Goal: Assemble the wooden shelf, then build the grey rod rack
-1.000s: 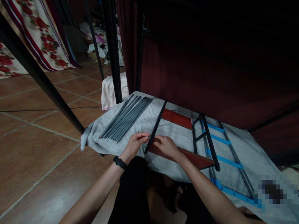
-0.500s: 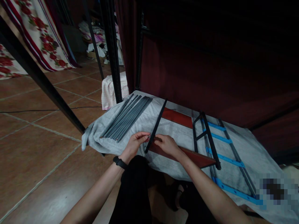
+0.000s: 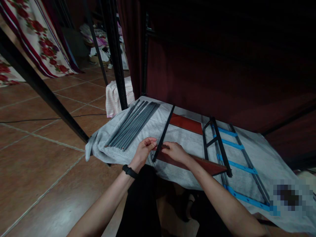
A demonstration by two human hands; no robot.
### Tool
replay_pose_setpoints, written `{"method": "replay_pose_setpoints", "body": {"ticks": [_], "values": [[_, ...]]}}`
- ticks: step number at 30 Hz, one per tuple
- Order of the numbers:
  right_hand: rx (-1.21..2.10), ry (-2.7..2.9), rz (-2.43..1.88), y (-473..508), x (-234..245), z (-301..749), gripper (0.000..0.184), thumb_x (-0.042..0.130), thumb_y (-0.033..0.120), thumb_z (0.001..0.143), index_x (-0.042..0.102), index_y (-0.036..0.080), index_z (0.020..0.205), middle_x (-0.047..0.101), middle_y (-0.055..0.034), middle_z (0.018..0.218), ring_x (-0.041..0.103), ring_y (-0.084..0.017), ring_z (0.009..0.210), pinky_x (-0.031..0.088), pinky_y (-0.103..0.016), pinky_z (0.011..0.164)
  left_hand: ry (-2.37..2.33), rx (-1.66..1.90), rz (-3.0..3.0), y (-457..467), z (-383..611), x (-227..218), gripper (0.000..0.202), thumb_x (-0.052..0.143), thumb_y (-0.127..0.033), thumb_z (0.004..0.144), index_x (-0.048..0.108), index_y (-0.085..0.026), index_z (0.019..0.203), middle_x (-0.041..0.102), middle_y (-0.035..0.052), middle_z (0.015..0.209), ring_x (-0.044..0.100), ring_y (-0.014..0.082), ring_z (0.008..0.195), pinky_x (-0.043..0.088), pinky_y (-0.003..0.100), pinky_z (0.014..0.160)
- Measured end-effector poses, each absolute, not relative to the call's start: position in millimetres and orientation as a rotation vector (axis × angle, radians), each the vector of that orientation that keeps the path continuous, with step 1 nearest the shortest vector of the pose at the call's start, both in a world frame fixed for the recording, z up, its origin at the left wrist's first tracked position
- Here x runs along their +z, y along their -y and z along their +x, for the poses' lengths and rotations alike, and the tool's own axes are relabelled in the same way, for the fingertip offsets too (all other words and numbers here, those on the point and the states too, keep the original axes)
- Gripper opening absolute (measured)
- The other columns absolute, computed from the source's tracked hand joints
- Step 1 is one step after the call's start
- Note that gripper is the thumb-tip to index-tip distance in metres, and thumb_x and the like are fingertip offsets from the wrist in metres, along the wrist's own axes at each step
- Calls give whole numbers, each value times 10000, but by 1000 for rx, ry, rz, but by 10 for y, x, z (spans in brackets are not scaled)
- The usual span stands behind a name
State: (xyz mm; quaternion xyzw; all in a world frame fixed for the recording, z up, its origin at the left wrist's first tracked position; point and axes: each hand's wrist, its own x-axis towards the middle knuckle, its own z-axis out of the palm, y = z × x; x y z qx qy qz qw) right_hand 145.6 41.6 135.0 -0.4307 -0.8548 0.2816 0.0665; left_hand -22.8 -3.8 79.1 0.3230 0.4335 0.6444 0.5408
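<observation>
My left hand (image 3: 145,150) is closed in a pinch at the left side of a slim black bar (image 3: 164,133). A tiny shiny metal piece, apparently a screw, shows at its fingertips; its exact shape is too small to tell. Just right of the bar, my right hand (image 3: 175,152) has its thumb and fingers closed on the near reddish-brown board (image 3: 209,165), by the board's left end. This board and a far red board (image 3: 186,124) span between the slim bar and a black frame (image 3: 220,141) with a crosspiece on the right.
Several grey rods (image 3: 134,126) lie side by side on the grey cloth (image 3: 190,141) at left. Right of the frame rest dark rails with blue crosspieces (image 3: 243,167). A black post (image 3: 116,59) and a slanting black pole (image 3: 46,89) stand left. A maroon curtain (image 3: 197,75) hangs behind.
The view has shifted slightly. Both hands stay at the slim black bar; my left fingertips have shifted slightly, and the metal piece at them shows less clearly.
</observation>
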Motion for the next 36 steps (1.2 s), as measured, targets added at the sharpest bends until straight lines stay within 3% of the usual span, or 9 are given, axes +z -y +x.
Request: {"method": "replay_pose_setpoints", "body": {"ticks": [16,21,27,29,33,36], "values": [[727,2612,-1386,-369,1402,1430,259,504,304,888,696,272,1059,733,-18,1018,653,-195,948,411,-254,756,-1050,1511,755,29,-234,757,224,799,-332,662,711,-150,757,669,18,701,569,106,642,440,237,660],[730,2612,-1406,-361,1417,1423,270,503,329,895,693,281,1081,735,-20,999,653,-198,946,409,-255,752,-1066,1498,858,35,-274,785,231,809,-267,637,737,-155,826,697,28,770,593,123,712,450,251,733],[715,2611,-1396,-359,1406,1431,271,490,348,903,696,280,1065,735,-21,978,653,-199,927,403,-255,736,-964,1433,757,115,-327,858,403,820,-257,633,711,-158,1008,718,79,971,639,161,876,466,282,825],[711,2613,-1394,-357,1413,1433,262,493,337,899,698,276,1051,736,-20,968,656,-196,914,398,-253,723,-985,1432,714,118,-315,860,403,806,-305,659,697,-158,1019,712,72,923,639,160,844,476,278,781],[706,2616,-1401,-352,1427,1431,247,495,320,899,704,269,1021,737,-15,949,656,-185,889,395,-247,715,-1141,1507,783,74,-271,838,288,792,-387,664,677,-142,763,632,9,660,553,106,606,438,232,617],[728,2616,-1371,-351,1426,1431,246,504,313,894,703,277,1035,737,-7,956,657,-180,882,400,-245,722,-1178,1513,877,43,-267,850,267,792,-372,654,679,-143,730,623,6,640,540,108,597,433,233,609]]}}
